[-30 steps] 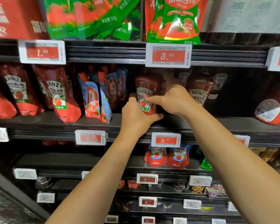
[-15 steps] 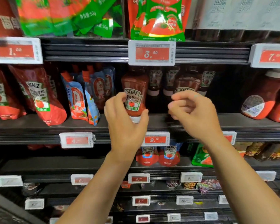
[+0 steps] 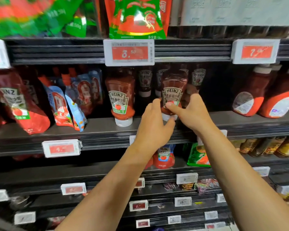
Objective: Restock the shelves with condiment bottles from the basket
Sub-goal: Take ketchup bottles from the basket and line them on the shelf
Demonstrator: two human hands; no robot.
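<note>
Two upside-down Heinz ketchup bottles with white caps stand at the front of the middle shelf (image 3: 98, 130). The left bottle (image 3: 120, 99) stands alone, untouched. The right bottle (image 3: 173, 90) has both hands on it: my left hand (image 3: 153, 129) cups its lower left side and cap, and my right hand (image 3: 192, 114) wraps its right side with the thumb across the label. More dark Heinz bottles (image 3: 145, 80) stand in a row behind. The basket is out of view.
Red Heinz pouches (image 3: 22, 105) and blue pouches (image 3: 68, 104) fill the shelf's left part. Large red bottles (image 3: 250, 97) stand at its right. Green and red sachets (image 3: 137, 19) hang above. Price tags (image 3: 128, 52) line the shelf edges; lower shelves hold more goods.
Both hands left the first ketchup bottle, which now stands alone, and shifted right onto a second bottle. The view also shifted to the right.
</note>
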